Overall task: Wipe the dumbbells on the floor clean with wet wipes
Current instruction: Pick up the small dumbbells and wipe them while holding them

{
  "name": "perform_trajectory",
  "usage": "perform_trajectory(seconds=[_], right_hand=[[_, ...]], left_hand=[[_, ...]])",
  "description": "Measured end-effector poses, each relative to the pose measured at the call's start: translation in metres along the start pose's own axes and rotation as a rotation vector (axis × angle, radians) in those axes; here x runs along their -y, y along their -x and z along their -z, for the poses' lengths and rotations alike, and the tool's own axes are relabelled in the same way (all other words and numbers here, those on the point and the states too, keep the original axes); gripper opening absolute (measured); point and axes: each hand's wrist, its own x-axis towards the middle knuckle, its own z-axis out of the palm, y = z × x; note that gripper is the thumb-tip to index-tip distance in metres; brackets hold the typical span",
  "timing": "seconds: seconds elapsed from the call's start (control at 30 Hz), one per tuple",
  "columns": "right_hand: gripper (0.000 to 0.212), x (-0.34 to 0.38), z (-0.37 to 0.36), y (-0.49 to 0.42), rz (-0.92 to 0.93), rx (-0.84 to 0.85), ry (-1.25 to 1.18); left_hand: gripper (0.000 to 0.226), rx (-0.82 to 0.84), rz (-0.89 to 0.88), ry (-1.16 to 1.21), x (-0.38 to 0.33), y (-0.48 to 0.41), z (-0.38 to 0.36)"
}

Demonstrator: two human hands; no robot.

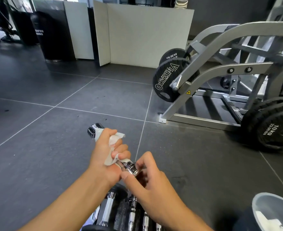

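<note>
I hold a small chrome dumbbell (94,129) in the air above the dark tiled floor. My left hand (106,151) grips its handle through a white wet wipe (114,140) wrapped round the bar. My right hand (151,180) pinches the near chrome end (132,168) between thumb and fingers. The far chrome end sticks out beyond my left hand. Below my forearms several more dumbbells (110,207) with chrome handles and black heads lie on the floor, partly hidden by my arms.
A grey bin (261,202) with used white wipes inside stands at the lower right. A silver plate-loaded machine (221,77) with black weight plates (166,80) fills the right side. White boards (147,35) and a black bin (54,35) stand at the back.
</note>
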Motion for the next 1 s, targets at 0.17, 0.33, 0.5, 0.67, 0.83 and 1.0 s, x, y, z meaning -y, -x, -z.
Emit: perform_trajectory(seconds=[0.17, 0.33, 0.5, 0.67, 0.83, 1.0], right_hand=[[0.045, 0.012, -0.004, 0.0, -0.269, 0.054, -0.635], [0.034, 0.025, -0.005, -0.003, -0.523, 0.279, -1.235], [0.045, 0.015, 0.002, 0.0, -0.05, -0.048, 0.023], [0.042, 0.019, -0.002, 0.004, -0.017, -0.024, -0.048], [0.027, 0.027, -0.011, -0.004, -0.473, 0.238, -1.176], [0.042, 0.01, -0.003, 0.0, 0.157, -0.06, 0.207]], left_hand=[[0.052, 0.05, 0.02, 0.028, -0.001, 0.003, -0.006], [0.054, 0.174, 0.089, 0.023, -0.006, 0.007, -0.01], [0.053, 0.107, 0.042, -0.037, -0.009, 0.01, -0.012], [0.053, 0.112, 0.022, -0.06, -0.009, 0.012, -0.01], [0.055, 0.168, 0.058, -0.027, -0.011, 0.014, -0.011], [0.051, 0.117, 0.008, -0.081, -0.012, 0.014, -0.011]])
